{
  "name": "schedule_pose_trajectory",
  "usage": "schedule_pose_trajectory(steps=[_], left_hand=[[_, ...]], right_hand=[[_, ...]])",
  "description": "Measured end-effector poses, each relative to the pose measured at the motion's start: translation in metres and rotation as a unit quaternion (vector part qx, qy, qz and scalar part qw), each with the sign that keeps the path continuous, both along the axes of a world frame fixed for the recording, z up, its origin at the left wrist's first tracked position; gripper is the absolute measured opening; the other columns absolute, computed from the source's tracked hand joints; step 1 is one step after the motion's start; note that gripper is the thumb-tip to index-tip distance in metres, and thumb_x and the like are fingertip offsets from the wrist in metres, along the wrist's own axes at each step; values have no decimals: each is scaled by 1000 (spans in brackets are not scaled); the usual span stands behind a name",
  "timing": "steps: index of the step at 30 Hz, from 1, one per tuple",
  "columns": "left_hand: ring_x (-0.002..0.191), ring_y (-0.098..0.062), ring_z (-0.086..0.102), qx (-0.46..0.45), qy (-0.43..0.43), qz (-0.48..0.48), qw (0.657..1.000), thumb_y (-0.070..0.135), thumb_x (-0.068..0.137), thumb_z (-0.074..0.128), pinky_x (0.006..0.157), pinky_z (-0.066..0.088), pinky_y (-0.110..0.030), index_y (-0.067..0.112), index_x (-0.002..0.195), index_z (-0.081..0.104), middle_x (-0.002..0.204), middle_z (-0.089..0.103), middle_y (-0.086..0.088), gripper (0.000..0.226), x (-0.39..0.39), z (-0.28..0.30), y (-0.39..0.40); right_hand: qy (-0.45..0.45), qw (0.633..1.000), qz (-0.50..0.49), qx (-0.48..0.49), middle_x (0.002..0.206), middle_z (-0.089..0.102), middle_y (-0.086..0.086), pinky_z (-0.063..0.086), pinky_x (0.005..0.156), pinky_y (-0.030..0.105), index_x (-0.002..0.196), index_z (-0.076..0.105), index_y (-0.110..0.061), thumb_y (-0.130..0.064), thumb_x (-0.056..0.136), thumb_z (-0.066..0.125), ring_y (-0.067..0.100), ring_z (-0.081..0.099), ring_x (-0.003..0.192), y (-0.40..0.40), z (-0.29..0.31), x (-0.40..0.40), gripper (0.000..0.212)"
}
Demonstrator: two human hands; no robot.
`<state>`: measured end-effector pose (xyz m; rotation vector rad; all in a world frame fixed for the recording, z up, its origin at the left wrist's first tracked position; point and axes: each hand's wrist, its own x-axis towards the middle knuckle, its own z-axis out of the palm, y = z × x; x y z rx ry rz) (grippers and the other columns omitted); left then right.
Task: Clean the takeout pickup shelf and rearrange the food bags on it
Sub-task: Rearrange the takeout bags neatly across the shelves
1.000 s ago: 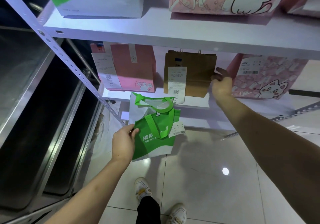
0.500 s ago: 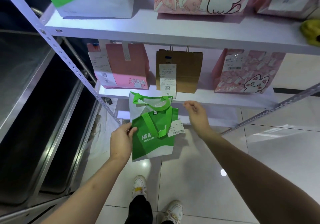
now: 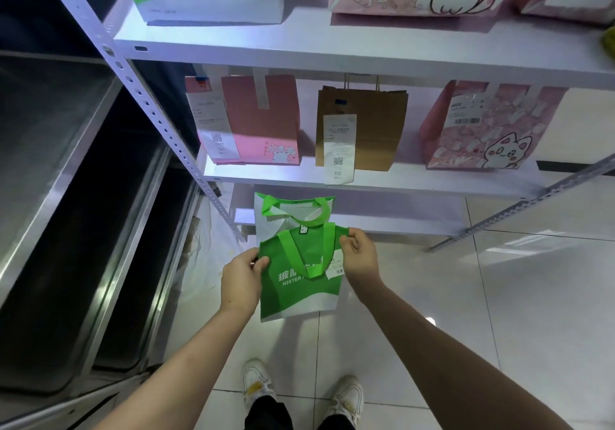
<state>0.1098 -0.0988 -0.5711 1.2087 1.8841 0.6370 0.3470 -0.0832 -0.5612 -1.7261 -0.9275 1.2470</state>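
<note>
Here, the green bag [image 3: 299, 283], contents hidden, hangs between both hands: left hand [image 3: 241, 278] pinches its 9 o'clock edge, right hand [image 3: 361, 256] its 2 o'clock corner.

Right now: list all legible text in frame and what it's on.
"MISTER", cut off by a handle: green bag, held by left hand and right hand.
"820": receipt on brown paper bag.
Other receipts, labels, QR codes: too small to read.

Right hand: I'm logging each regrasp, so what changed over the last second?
The right hand left the brown paper bag on the middle shelf, came down and gripped the green fabric tote bag at its right edge. The left hand kept holding its left edge.
</note>
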Motion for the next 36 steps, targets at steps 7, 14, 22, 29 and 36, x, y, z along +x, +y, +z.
schedule_pose_trajectory(steps=[7,14,22,29,36], left_hand=[[85,-39,66,-39,3,-3,999,12,100,59,79,56,-44,14,86,68,80,72,-10,17,-33,-40,15],[82,-33,65,-68,-33,58,995,12,100,56,85,55,-45,10,88,68,93,73,-18,17,-49,-113,42],[69,-24,58,-30,-48,94,994,21,94,56,74,59,-51,11,84,62,87,72,-20,15,-72,-217,99],[64,-21,45,33,-42,83,995,15,96,57,63,41,-33,2,80,56,67,54,-7,21,-69,-261,157],[81,-31,70,103,-56,61,991,31,94,56,79,59,-46,29,87,72,76,74,5,18,-75,-266,210]], right_hand=[[-26,999,-21,-31,71,59,0,43,60,30,87,65,-13,-10,102,52,13,53,64,1,-30,-34,19],[-25,999,-11,-22,78,65,9,49,68,36,90,66,-12,-11,102,55,20,59,71,22,-110,-53,17],[-36,999,17,6,94,64,30,44,71,35,94,64,0,-18,104,56,22,54,77,73,-201,-60,22],[-31,999,-3,40,82,59,17,42,69,33,94,65,-3,-17,105,55,20,51,76,139,-261,-64,20],[33,994,-51,91,78,59,11,44,66,37,82,63,-13,-21,99,61,22,53,70,213,-285,-71,19]])
